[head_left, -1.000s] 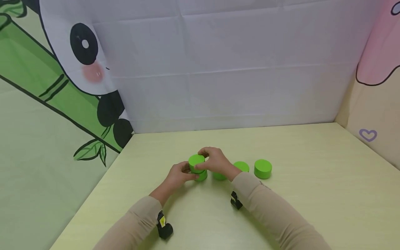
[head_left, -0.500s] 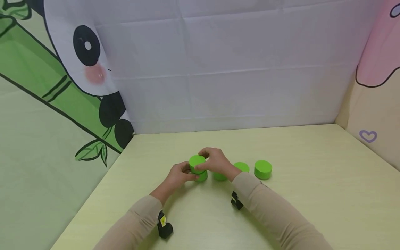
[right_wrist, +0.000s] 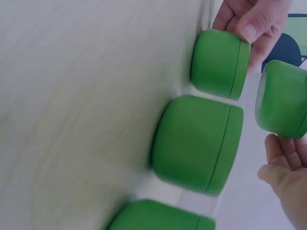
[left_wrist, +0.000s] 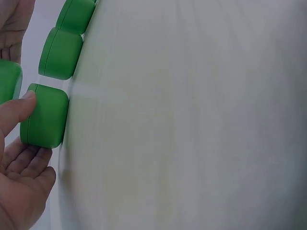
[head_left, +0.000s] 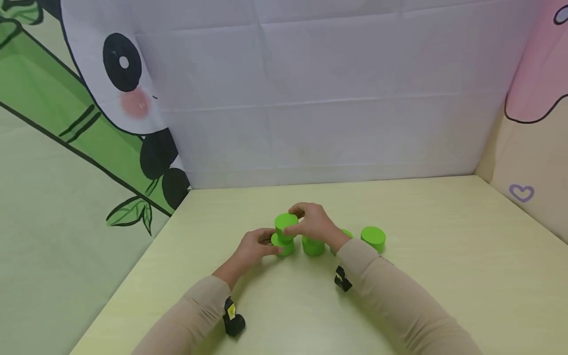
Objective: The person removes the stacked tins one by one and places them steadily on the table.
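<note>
My left hand (head_left: 254,250) holds a small round green jar (head_left: 286,248) that stands on the table, thumb on its near side and fingers on the far side. A thin lid seam shows round that jar (left_wrist: 47,117) in the left wrist view. Directly above, my right hand (head_left: 314,223) pinches a second green jar (head_left: 285,223) by its sides, lid up. In the right wrist view a gap separates this raised jar (right_wrist: 283,100) from the standing one (right_wrist: 216,62). Another matching jar (head_left: 313,248) stands just to the right of the pair.
Two more green jars continue the row rightward: one (head_left: 346,232) partly hidden by the right wrist, the other (head_left: 373,237) at the end. The pale wooden table (head_left: 421,212) meets a white cloth backdrop (head_left: 333,138). Printed side panels flank it.
My right hand has risen slightly and shifted right, lifting the upper jar off the lower one. The left hand keeps its hold, nearly still. More of the neighbouring jar shows.
</note>
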The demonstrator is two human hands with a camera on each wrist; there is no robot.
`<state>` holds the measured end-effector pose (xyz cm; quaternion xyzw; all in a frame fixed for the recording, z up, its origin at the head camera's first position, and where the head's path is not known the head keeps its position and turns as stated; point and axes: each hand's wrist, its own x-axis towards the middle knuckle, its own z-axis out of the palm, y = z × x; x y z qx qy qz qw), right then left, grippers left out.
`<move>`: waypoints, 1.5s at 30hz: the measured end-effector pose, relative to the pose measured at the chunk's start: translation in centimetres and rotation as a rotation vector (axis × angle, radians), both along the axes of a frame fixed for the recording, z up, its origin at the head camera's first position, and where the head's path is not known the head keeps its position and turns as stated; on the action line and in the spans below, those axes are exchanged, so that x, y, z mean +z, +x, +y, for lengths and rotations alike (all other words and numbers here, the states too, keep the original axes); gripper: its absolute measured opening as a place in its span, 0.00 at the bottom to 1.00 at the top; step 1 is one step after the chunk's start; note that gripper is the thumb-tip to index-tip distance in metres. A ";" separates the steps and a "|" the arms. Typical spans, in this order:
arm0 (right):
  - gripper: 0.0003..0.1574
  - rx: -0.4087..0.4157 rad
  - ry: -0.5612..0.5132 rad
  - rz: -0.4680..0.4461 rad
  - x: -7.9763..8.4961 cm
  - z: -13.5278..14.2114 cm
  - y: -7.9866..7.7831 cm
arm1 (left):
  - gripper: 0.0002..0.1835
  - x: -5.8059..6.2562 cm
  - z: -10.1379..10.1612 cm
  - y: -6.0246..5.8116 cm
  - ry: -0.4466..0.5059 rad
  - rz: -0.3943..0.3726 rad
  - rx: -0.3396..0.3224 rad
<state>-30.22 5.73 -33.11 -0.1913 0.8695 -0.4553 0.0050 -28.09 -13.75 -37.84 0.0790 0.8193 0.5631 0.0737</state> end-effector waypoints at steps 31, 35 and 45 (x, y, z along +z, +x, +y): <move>0.33 -0.135 0.061 -0.038 0.5 7.7 0.0 | 0.32 0.0 0.2 -0.3 -0.065 -0.024 0.034; 0.33 -0.142 0.052 -0.034 0.4 8.7 0.1 | 0.32 0.0 0.2 -0.3 -0.063 -0.027 0.033; 0.35 -0.174 0.071 -0.039 0.4 10.8 0.5 | 0.33 -0.1 0.1 -0.3 -0.050 -0.025 0.016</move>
